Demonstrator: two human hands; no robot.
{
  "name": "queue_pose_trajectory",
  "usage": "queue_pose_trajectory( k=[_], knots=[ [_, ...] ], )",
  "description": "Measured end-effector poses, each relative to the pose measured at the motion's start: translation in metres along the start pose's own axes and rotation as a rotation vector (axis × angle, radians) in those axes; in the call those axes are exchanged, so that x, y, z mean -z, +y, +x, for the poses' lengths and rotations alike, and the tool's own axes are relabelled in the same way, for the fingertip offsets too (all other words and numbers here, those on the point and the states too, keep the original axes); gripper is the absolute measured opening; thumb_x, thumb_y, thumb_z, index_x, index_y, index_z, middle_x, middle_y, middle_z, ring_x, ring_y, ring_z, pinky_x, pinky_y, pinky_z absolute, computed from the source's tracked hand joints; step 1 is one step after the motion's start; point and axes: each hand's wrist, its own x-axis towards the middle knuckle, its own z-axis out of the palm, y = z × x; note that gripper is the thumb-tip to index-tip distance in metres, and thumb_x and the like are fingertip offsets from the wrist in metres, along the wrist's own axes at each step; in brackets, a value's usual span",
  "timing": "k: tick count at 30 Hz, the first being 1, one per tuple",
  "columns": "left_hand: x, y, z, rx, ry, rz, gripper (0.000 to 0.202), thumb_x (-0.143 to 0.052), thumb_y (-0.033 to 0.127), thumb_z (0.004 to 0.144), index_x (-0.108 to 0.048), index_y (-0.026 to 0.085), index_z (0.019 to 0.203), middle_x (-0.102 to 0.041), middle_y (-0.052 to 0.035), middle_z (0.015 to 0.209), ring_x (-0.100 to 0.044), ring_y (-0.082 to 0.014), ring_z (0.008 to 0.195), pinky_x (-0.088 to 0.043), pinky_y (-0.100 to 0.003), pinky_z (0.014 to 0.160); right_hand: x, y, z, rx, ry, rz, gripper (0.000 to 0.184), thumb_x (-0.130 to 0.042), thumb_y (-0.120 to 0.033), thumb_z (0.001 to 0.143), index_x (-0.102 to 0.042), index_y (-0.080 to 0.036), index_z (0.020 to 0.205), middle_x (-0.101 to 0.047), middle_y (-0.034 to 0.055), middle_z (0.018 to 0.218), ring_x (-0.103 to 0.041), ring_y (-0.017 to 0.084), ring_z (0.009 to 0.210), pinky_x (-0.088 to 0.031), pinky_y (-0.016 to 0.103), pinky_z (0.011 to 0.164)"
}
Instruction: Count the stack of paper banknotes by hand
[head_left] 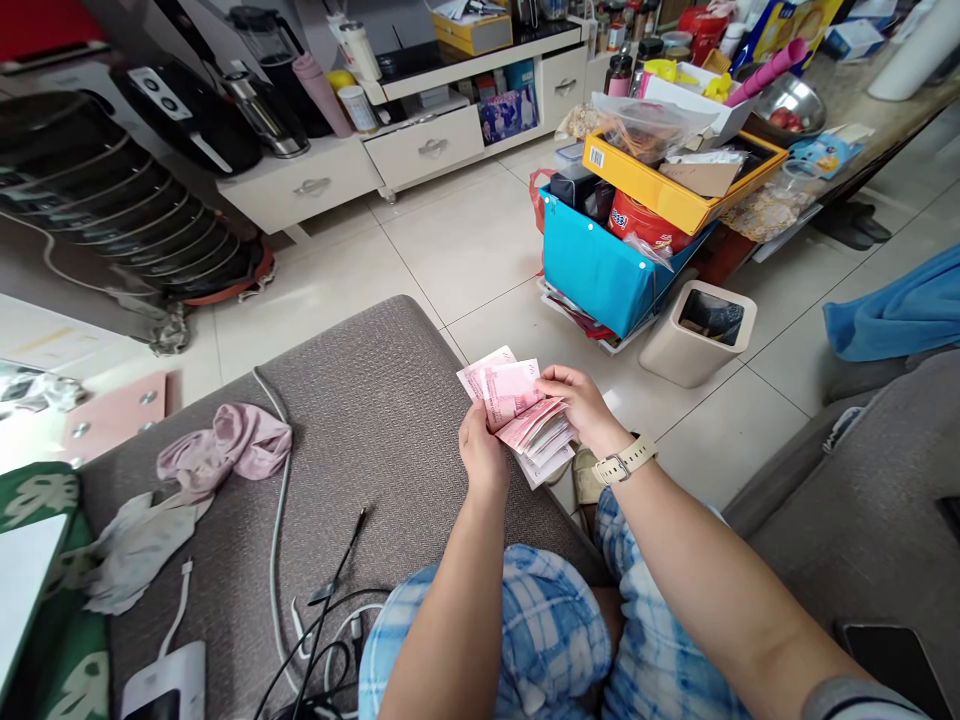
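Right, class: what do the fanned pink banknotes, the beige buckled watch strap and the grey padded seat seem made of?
Banknotes: matte, probably paper, from their thin, flat, printed sheets. Strap: matte, perhaps silicone or leather, its surface plain and even. Seat: matte, likely woven fabric, from its fine textured pattern.

Loose bundle of banknotes (517, 392), pink-and-white, red printing, upper notes splayed in a small fan, lower ones in a thicker stack, edges layered, gripped between left hand (484, 450) and right hand (586, 402), raised at right edge of grey seat (360, 400).
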Motion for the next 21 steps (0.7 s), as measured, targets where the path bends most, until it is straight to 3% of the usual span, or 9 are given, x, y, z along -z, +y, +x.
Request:
queue_pose_trajectory(
  k=[8, 17, 21],
  knots=[
    [-0.0025, 0.0055, -0.0029, -0.035, 0.007, 0.135, 0.028, -0.049, 0.034, 0.08, -0.066, 0.013, 0.073, -0.063, -0.0039, 0.073, -0.053, -0.0147, 0.068, -0.042, -0.024, 0.065, 0.0, 0.0005, 0.0011, -0.013, 0.003, -0.012, 0.019, -0.068, -0.033, 0.065, -0.058, -0.017, 0.066, -0.053, -0.0036, 0.063, -0.046, 0.011, 0.059, -0.034, 0.024, 0.058],
    [-0.001, 0.004, -0.0028, 0.018, 0.005, 0.073, 0.024, -0.055, 0.033, 0.077, -0.065, 0.013, 0.069, -0.064, -0.0038, 0.071, -0.057, -0.0155, 0.067, -0.043, -0.025, 0.064, -0.0003, -0.0028, -0.0015, 0.009, -0.021, -0.017, 0.018, -0.066, -0.032, 0.069, -0.058, -0.016, 0.068, -0.053, -0.0032, 0.063, -0.045, 0.01, 0.058, -0.033, 0.023, 0.056],
    [-0.0012, 0.0011, -0.0021, 0.05, -0.001, -0.044, 0.027, -0.057, 0.038, 0.076, -0.066, 0.013, 0.076, -0.067, -0.0044, 0.077, -0.061, -0.0169, 0.071, -0.046, -0.028, 0.07, -0.0013, -0.0058, -0.0041, 0.014, -0.059, -0.013, 0.021, -0.062, -0.035, 0.074, -0.056, -0.017, 0.067, -0.051, -0.0036, 0.057, -0.042, 0.009, 0.051, -0.032, 0.024, 0.053]
  ],
)
